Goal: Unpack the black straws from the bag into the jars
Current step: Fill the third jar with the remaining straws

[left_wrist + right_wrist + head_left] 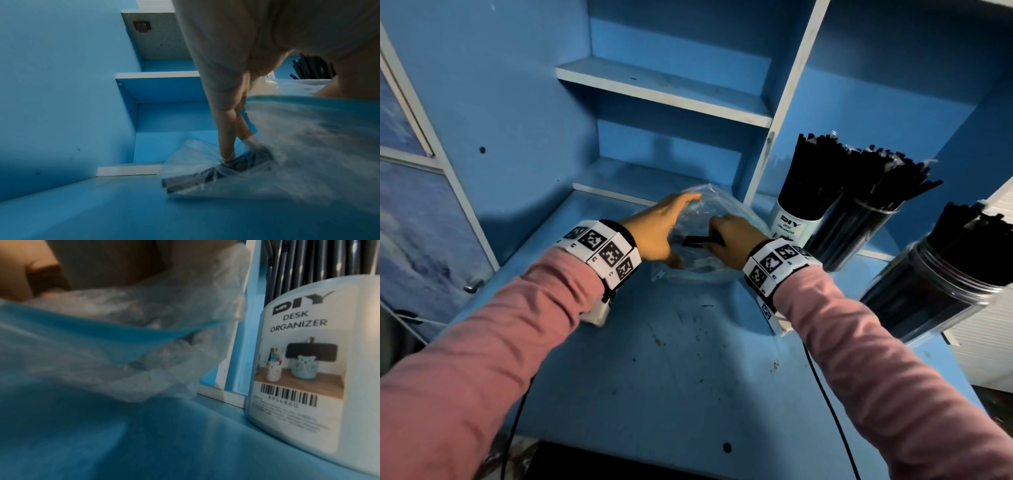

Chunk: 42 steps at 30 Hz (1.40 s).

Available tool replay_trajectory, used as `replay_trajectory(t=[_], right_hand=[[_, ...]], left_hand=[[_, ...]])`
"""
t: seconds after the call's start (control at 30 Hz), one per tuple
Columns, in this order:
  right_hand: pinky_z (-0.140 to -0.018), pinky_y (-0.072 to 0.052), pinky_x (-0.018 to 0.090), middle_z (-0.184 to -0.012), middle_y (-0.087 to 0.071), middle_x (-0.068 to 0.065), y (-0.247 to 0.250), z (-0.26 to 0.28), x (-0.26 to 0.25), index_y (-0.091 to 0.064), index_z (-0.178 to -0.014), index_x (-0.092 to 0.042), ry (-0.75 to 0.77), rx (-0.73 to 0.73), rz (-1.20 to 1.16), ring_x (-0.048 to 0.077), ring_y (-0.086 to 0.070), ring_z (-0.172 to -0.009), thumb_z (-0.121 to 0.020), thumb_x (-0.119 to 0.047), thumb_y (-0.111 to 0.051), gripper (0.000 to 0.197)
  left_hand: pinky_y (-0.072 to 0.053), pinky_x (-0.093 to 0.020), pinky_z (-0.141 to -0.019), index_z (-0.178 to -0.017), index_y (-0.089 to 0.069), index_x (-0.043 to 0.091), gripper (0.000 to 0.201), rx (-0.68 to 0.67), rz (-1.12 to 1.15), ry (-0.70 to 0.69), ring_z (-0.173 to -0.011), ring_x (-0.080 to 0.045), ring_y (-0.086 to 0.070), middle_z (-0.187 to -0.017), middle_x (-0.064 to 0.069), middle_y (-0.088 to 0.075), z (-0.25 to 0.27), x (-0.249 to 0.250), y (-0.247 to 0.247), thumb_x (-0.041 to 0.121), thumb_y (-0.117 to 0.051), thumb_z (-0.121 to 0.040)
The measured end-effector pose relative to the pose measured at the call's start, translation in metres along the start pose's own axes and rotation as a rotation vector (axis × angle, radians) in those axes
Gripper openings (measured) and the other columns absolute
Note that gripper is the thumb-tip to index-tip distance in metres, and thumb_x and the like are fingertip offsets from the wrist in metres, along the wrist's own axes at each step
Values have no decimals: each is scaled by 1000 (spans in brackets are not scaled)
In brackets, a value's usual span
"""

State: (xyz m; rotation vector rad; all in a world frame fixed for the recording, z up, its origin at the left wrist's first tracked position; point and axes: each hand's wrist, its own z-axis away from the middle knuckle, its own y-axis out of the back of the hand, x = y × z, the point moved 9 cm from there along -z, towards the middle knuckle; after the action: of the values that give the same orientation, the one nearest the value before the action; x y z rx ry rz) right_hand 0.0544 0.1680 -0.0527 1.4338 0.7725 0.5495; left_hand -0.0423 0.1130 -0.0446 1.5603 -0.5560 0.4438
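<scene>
Nearest, both pink sleeves (510, 329) reach forward across the blue table (688, 359) toward the clear bag (698, 263) at the centre. At the bag's 9 o'clock side the left hand (654, 233) lies with fingers straight, one fingertip (226, 155) pressing the plastic down. At 3 o'clock the right hand (736, 240) curls its grip round a short bundle of black straws (697, 241) over the bag's mouth. Farther off, at 2 o'clock from the bag, stands a white desk-organizer jar (791, 222) filled with straws, two clear jars (859, 226) beside it, likewise full.
</scene>
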Motion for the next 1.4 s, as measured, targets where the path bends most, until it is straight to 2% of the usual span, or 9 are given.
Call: replay_trajectory(t=[0.23,0.43,0.67,0.8,0.93,1.03,1.1,1.2,1.4], right_hand=[[-85,-43,28,-105,-67,8,-10,2,0,-66,-100,-12,-28,-75,-2,26,-60,-100,-92,-18,-58,13],[-75,-38,26,-101,-65,10,2,9,-9,-60,-99,-11,37,2,-62,24,-57,-90,-96,-14,-48,12],[-85,-39,25,-107,-64,11,-13,6,-1,-65,-101,-7,-12,-88,40,27,-59,-100,-91,-11,-56,14],[-89,-45,30,-108,-63,10,-19,7,-7,-63,-105,-9,6,-135,135,27,-59,-101,-90,-15,-59,17],[-88,-44,31,-109,-60,10,-13,9,-11,-57,-112,-15,63,-102,76,26,-58,-100,-91,-14,-56,21],[-81,-38,24,-101,-58,0,-4,11,-13,-58,-113,-17,109,-11,-35,19,-55,-91,-92,-9,-54,23],[-79,-35,23,-95,-56,-1,5,13,-10,-60,-108,-13,91,57,-133,16,-49,-85,-94,-12,-56,15],[-79,-45,30,-88,-63,0,16,14,0,-65,-93,-15,30,139,-251,17,-55,-82,-87,-17,-66,7],[-68,-37,8,-93,-65,-3,16,19,-6,-66,-111,-17,66,9,-342,8,-55,-83,-81,-11,-72,31]], left_hand=[[-25,-32,-115,-151,-16,23,120,-2,20,8,-142,-19,-25,-157,-1,-20,6,-2,-1,23,-92,-58],[-26,-30,-114,-150,-17,23,119,4,11,17,-141,-19,-27,-157,-2,-24,9,1,0,20,-92,-57],[-31,-32,-112,-151,-18,24,120,-24,16,53,-139,-20,-32,-155,-1,-28,9,0,-6,21,-92,-57],[-30,-34,-113,-150,-16,28,122,-29,2,81,-139,-20,-31,-156,1,-27,10,-4,-8,27,-93,-56],[-33,-35,-112,-150,-15,30,121,-36,-9,88,-138,-20,-33,-156,1,-27,12,-3,-9,26,-92,-57],[-36,-35,-110,-150,-14,30,120,-37,-24,76,-137,-21,-35,-155,0,-28,12,1,-8,24,-91,-59],[-39,-37,-107,-150,-13,32,120,-28,-30,67,-135,-23,-38,-153,-2,-32,11,4,-6,22,-91,-59],[-44,-37,-101,-149,-12,36,120,-31,-24,70,-129,-25,-45,-150,-4,-37,10,5,-6,21,-91,-60],[-43,-37,-101,-148,-15,35,120,-29,-7,103,-125,-24,-48,-144,-5,-44,9,2,-6,24,-92,-57]])
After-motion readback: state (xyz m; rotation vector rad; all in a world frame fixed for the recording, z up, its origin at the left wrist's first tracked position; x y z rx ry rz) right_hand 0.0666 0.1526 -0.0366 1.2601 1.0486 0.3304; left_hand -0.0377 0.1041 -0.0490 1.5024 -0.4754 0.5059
